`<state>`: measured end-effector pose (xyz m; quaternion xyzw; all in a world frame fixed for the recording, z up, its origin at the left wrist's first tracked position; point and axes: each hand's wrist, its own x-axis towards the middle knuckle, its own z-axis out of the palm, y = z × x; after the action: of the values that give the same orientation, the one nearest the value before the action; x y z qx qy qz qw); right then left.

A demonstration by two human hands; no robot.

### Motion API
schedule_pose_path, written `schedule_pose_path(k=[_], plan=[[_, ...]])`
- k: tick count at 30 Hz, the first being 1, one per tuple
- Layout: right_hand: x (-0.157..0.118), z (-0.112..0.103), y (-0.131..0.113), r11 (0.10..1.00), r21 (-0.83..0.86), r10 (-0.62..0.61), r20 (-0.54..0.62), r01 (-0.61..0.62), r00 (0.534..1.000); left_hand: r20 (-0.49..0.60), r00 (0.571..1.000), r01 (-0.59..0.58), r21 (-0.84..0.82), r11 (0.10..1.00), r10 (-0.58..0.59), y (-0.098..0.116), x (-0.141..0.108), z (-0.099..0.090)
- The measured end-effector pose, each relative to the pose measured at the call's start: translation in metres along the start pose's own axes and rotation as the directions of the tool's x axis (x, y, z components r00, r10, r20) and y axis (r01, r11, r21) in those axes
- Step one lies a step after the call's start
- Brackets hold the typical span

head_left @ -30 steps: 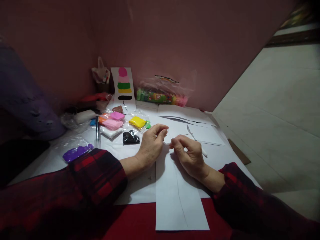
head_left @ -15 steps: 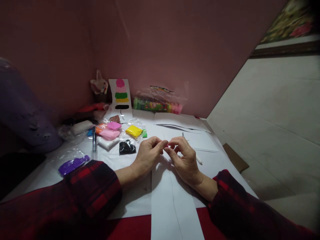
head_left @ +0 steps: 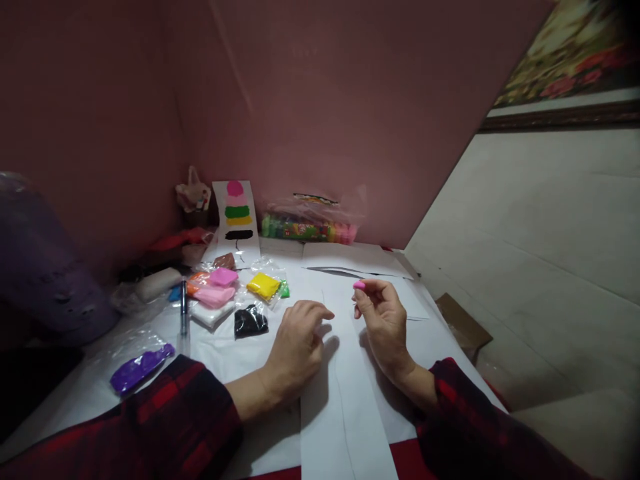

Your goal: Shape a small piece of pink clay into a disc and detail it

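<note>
A small bright pink lump of clay is pinched between the thumb and forefinger of my right hand, above the white sheets. My left hand hovers apart from it on the left, fingers curved and spread a little, holding nothing. Beneath my hands lies a long white paper strip with a thin wavy line down it. Left of my left hand are a black clay packet and a yellow clay packet.
Pink packets, a pen and a purple packet lie at the left. A colour-swatch card leans on the wall beside a bag of coloured sticks. A purple bottle stands far left.
My hands have moved apart, and the pink lump now shows in my right fingers. My left hand has opened and moved slightly down. The view has tilted upward.
</note>
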<state>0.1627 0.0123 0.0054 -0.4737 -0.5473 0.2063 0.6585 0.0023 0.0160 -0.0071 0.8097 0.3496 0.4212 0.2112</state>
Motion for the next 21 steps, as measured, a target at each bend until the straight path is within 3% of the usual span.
schedule_pose_path(k=[10,15,21], plan=[[0.038,-0.001,-0.001,0.98,-0.194,0.059,0.094,-0.04,0.994,0.132,0.987,0.071,0.136,0.988,-0.089,-0.002,-0.006,0.006],[0.057,0.013,-0.001,0.956,-0.29,0.07,0.114,-0.034,0.991,0.157,0.974,0.137,0.174,0.975,-0.165,-0.001,-0.004,0.007],[0.059,0.035,0.016,0.938,-0.344,0.112,0.178,-0.045,0.978,0.153,0.969,0.165,0.181,0.97,-0.193,0.002,-0.005,0.007]])
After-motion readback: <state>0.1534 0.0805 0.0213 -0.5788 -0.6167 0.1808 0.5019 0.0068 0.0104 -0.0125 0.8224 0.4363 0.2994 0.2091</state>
